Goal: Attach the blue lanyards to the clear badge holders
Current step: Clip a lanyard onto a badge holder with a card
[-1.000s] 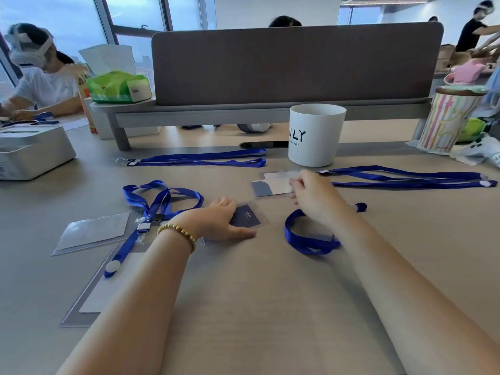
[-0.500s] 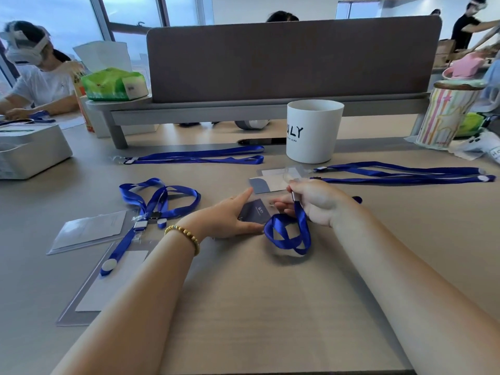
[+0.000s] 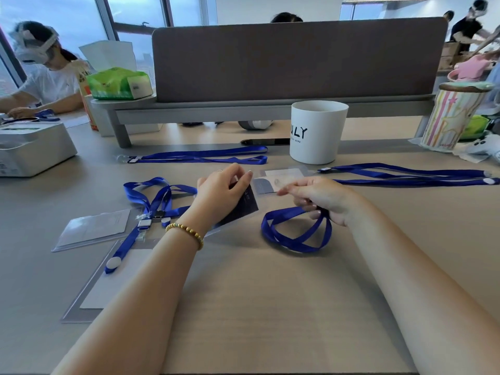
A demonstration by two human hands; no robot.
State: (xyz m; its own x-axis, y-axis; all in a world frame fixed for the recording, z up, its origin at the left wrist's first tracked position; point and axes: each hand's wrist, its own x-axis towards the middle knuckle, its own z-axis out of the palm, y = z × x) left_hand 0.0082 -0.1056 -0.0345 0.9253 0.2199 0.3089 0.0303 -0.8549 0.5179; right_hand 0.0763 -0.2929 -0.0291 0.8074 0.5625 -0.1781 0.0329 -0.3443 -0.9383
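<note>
Pinching a dark-carded badge holder [image 3: 241,205], the left hand [image 3: 221,192] faces the right hand [image 3: 322,197], curled around a blue lanyard [image 3: 295,231] whose clip is hidden.

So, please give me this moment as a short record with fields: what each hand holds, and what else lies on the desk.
left hand: holds a badge holder with a dark card, tilted up off the desk
right hand: grips a looped lanyard; loop hangs down to the desk
attached: not yet
far lanyards: one behind the left hand, one to the right
left side: tangled lanyard, empty holder
mug: white, upright
</note>
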